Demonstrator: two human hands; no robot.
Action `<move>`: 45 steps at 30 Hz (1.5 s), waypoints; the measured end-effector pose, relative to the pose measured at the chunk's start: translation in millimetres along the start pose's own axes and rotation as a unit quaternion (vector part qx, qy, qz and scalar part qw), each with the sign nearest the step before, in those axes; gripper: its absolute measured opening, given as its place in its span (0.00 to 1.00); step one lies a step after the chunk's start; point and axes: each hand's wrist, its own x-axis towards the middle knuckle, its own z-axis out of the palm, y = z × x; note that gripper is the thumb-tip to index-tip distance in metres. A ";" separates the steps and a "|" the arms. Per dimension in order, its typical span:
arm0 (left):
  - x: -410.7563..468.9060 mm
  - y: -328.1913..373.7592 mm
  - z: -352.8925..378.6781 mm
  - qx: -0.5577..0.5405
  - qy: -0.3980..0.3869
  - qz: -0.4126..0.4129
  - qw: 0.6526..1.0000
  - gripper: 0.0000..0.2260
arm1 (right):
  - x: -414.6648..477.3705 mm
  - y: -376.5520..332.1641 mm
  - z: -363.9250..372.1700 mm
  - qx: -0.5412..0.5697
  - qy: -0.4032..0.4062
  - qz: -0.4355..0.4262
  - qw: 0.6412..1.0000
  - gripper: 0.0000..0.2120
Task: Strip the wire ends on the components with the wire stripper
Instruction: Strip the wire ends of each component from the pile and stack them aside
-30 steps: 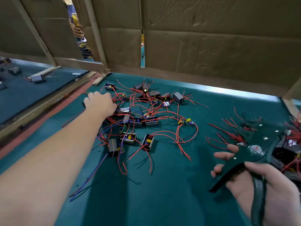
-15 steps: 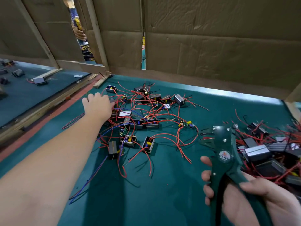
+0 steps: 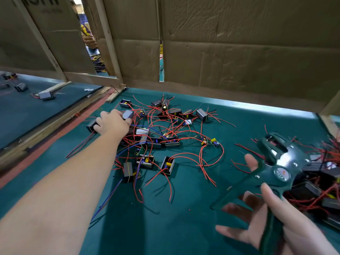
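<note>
1. Head view, and the left hand (image 3: 113, 123) is out at the far left edge of the heap of small black components with red and blue wires (image 3: 165, 142). Thumb and forefinger pinch a small grey block component (image 3: 127, 114), and the other fingers curl over a black box component (image 3: 91, 125) just beside it.
2. Right hand (image 3: 294, 230), close to the camera, has the dark green wire stripper (image 3: 281, 173). One handle lies across the palm under the thumb, the fingers fan out straight beneath the other, and the handles stand splayed apart.
3. Stripper head points away, over the near edge of a second heap of black components with red wires (image 3: 320, 192) at the right.
4. Both heaps sit on the dark green matted surface (image 3: 184, 221), with a brown cardboard wall (image 3: 239, 43) along its far side.
</note>
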 end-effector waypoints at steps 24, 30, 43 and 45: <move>-139.8 69.2 -60.7 -0.735 -0.442 -0.012 0.514 0.15 | 5.0 -5.1 -6.1 -0.056 0.145 -0.034 0.987 0.19; -177.3 90.7 -38.0 -0.745 -0.461 -0.028 0.481 0.13 | 4.5 -10.1 -4.6 -0.051 0.133 -0.053 0.988 0.20; -209.4 83.9 -17.3 -0.772 -0.394 -0.077 0.493 0.11 | 5.7 -6.8 -6.7 -0.044 0.134 -0.032 0.989 0.20; -210.4 82.1 -18.0 -0.771 -0.404 -0.063 0.488 0.10 | 6.3 -4.6 -6.3 -0.051 0.137 -0.031 0.989 0.19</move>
